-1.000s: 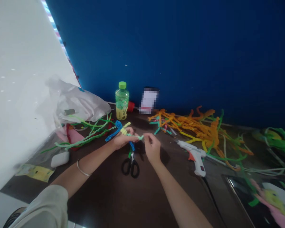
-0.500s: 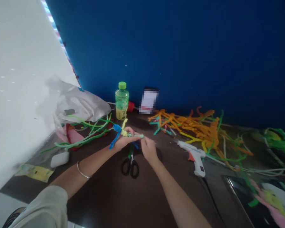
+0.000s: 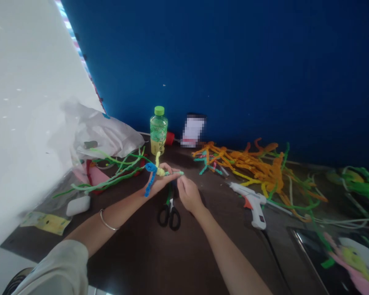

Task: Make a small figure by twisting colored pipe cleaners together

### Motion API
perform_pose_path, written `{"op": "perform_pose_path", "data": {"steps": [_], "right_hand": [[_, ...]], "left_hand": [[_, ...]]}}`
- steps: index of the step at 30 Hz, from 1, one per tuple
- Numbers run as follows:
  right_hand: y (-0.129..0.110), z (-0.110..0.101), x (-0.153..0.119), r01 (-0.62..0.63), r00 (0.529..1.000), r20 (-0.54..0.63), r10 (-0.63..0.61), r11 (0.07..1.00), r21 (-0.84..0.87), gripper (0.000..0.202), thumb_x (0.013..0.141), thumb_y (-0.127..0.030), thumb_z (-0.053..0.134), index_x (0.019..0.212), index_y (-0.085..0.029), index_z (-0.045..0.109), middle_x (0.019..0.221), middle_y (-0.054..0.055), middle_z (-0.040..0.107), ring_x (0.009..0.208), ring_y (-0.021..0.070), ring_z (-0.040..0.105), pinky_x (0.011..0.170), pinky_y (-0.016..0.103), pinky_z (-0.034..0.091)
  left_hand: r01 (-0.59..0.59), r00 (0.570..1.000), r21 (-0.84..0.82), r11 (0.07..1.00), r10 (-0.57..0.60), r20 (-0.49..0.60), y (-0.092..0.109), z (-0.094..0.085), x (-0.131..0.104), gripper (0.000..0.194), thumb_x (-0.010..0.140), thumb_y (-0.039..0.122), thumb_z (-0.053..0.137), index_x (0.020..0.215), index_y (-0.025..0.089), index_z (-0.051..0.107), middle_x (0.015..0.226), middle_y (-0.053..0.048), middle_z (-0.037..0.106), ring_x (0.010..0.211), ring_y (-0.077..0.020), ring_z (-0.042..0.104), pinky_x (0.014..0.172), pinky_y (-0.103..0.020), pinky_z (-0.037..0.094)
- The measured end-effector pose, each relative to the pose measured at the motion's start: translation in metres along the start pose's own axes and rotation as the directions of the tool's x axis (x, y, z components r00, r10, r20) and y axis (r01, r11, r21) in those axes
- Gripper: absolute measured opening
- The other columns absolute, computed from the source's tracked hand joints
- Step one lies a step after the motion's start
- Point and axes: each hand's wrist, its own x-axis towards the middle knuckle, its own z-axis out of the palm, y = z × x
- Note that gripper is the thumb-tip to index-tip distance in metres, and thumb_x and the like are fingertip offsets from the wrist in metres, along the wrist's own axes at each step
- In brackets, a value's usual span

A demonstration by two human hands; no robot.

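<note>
My left hand (image 3: 160, 182) is closed around a small figure of twisted pipe cleaners (image 3: 151, 167), with blue and yellow coils and a pale green stem. The blue end hangs over the back of the hand and a yellow tip points up. At the stem's far end, my right hand (image 3: 189, 193) pinches the pale green pipe cleaner (image 3: 180, 173) between thumb and fingers. Just below both hands, black-handled scissors (image 3: 169, 216) lie on the dark table; their blades are partly hidden under the left hand.
A green-capped bottle (image 3: 158, 131) and a phone (image 3: 193, 130) stand at the back. Orange pipe cleaners (image 3: 249, 164) and a white glue gun (image 3: 252, 203) lie right. Green pipe cleaners (image 3: 113, 174), a plastic bag (image 3: 110, 133) and a white case (image 3: 78, 205) are left.
My right hand has shifted slightly left and turned at the stem's end. The figure has rotated in my left hand, so its blue end hangs steeper and the yellow tip stands more upright.
</note>
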Motion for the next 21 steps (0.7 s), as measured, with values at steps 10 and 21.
{"op": "perform_pose_path", "data": {"steps": [10,21], "right_hand": [[-0.0034,-0.0029,-0.0011,0.141,0.977,-0.115,-0.179,0.950,-0.279,0.021,0.086,-0.021,0.037,0.071,-0.017,0.052,0.073,0.006,0.053,0.071,0.0174,0.048,0.066,0.030,0.036],[0.0044,-0.0070,0.0005,0.105,0.952,-0.297,-0.076,0.991,0.083,0.017,0.086,-0.019,0.039,0.076,-0.019,0.053,0.075,0.004,0.054,0.074,0.0151,0.052,0.068,0.027,0.041]], "left_hand": [[-0.094,0.994,0.078,0.993,0.089,0.061,0.0001,-0.0050,0.0028,0.027,0.065,0.030,0.067,0.070,0.017,0.043,0.083,-0.006,0.066,0.079,-0.0162,0.063,0.075,-0.032,0.049],[-0.123,0.985,0.371,0.920,0.067,0.160,-0.0013,-0.0104,0.0044,0.024,0.066,0.033,0.064,0.081,0.018,0.052,0.076,-0.001,0.061,0.072,-0.0128,0.060,0.064,-0.024,0.046]]}}
